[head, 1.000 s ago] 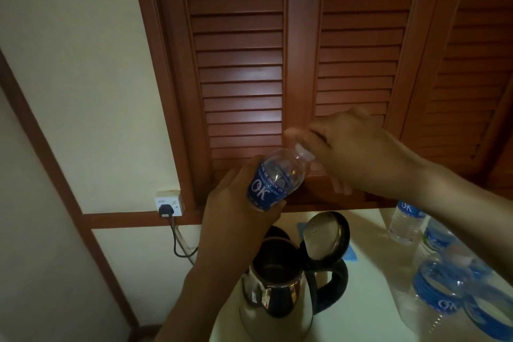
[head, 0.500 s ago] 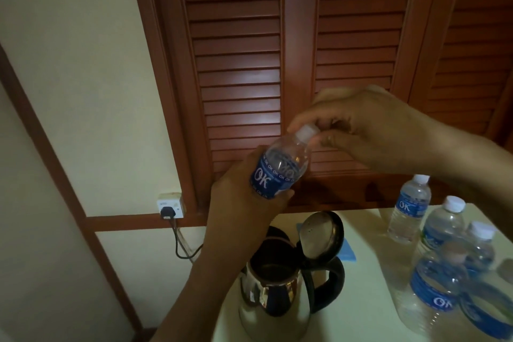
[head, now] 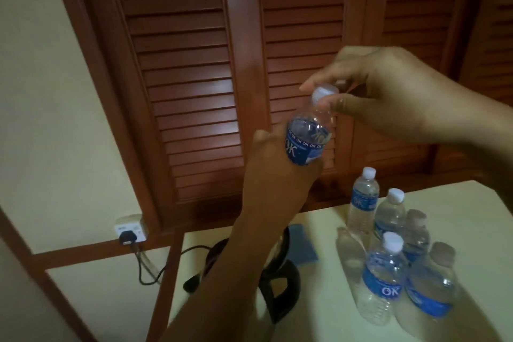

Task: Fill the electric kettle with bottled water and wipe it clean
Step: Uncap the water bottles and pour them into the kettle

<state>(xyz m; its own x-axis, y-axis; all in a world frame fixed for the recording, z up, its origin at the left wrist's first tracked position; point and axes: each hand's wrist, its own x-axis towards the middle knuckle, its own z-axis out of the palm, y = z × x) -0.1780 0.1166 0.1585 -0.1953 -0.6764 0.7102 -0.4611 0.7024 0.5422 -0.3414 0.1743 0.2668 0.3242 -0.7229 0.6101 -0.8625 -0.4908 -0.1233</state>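
My left hand (head: 277, 172) grips a small clear water bottle (head: 306, 136) with a blue OK label, held tilted up above the table. My right hand (head: 388, 97) pinches the bottle's white cap (head: 322, 93) between thumb and fingers. Below, my left forearm hides most of the steel electric kettle; its black handle (head: 280, 286) and part of its raised lid show. A blue cloth (head: 305, 247) lies on the table behind the kettle.
Several more OK water bottles (head: 384, 277) stand grouped on the cream table (head: 472, 230) to the right of the kettle. A black plug sits in a wall socket (head: 130, 230) at left, its cord running to the kettle. Louvred wooden doors rise behind.
Both hands and the bottle have shifted right and slightly up in view as the camera turned. My right hand's fingers have closed around the cap.
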